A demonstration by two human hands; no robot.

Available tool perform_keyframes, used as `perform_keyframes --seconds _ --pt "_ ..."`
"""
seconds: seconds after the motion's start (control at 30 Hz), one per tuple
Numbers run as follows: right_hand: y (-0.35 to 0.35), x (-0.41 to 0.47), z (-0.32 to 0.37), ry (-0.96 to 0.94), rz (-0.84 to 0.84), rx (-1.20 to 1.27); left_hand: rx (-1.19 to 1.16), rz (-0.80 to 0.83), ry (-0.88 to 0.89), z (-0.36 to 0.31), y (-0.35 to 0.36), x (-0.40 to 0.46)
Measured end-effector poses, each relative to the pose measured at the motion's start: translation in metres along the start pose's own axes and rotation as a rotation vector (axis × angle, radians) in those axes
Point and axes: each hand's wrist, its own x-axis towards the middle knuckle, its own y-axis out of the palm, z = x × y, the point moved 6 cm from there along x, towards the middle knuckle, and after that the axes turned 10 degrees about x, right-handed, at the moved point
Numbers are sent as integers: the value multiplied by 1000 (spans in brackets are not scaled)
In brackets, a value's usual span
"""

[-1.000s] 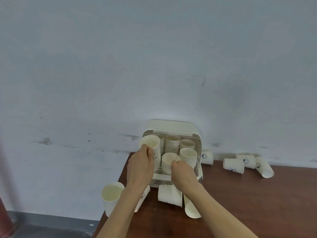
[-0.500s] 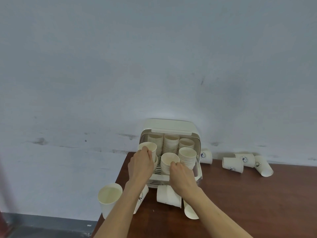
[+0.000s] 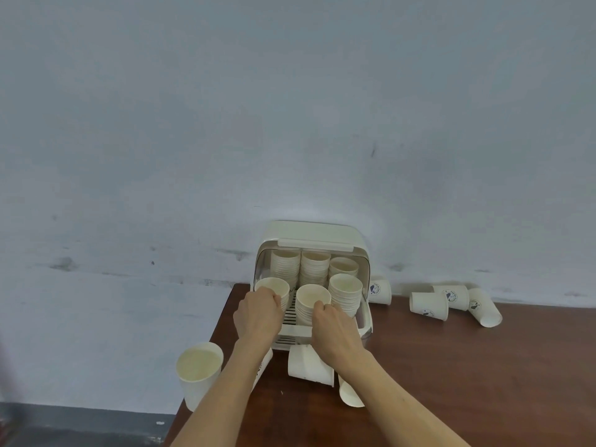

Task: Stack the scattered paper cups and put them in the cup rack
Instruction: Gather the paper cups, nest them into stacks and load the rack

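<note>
Reaching into the cup rack [image 3: 314, 235], both hands work at its near row. The left hand [image 3: 258, 314] has its fingers curled round the near-left cup stack [image 3: 274, 287], its grip closed on the stack's near side just under the rim. The right hand [image 3: 333, 324] has its fingers bent in against the near-middle cup stack [image 3: 313, 298], closed on that stack's near right side.

The rack is a cream box, open toward the viewer, set at the far left of the brown counter [image 3: 467, 382] against a pale blue wall [image 3: 290, 108]. Inside it a third near stack [image 3: 345, 290] stands at the right, taller than the middle one, and three more stacks [image 3: 314, 264] stand in the far row behind.

Loose cups lie around the rack. One upright cup [image 3: 200, 371] stands at the counter's left edge, beside the left forearm. A cup on its side [image 3: 308, 364] lies just near of the rack, partly under the right wrist, and a second tipped cup [image 3: 348, 393] shows beneath the right forearm. Another cup [image 3: 263, 366] is mostly hidden under the left forearm. To the right, one printed cup [image 3: 380, 290] sits just beside the rack's wall, and three printed cups [image 3: 451, 301] lie on their sides farther right near the wall.
</note>
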Motion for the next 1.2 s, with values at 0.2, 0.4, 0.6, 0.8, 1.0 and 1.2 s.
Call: perform_keyframes --seconds 0.2,0.4,0.6,0.8,1.0,1.2 --pt "-1 -5 -4 12 2 60 -21 5 32 -6 -13 -15" --pt "-13 -28 -11 6 -87 163 -112 -66 116 -27 -30 -49" --pt "-30 -56 -38 46 -134 210 -197 -47 206 -55 -17 -77" --pt "-41 -76 -85 148 -161 203 -251 11 315 -102 -1 -102" --pt "-44 -94 -138 272 -143 184 -232 76 394 -156 19 -124" --pt "-45 -107 -184 359 -142 174 -203 143 457 -199 47 -133"
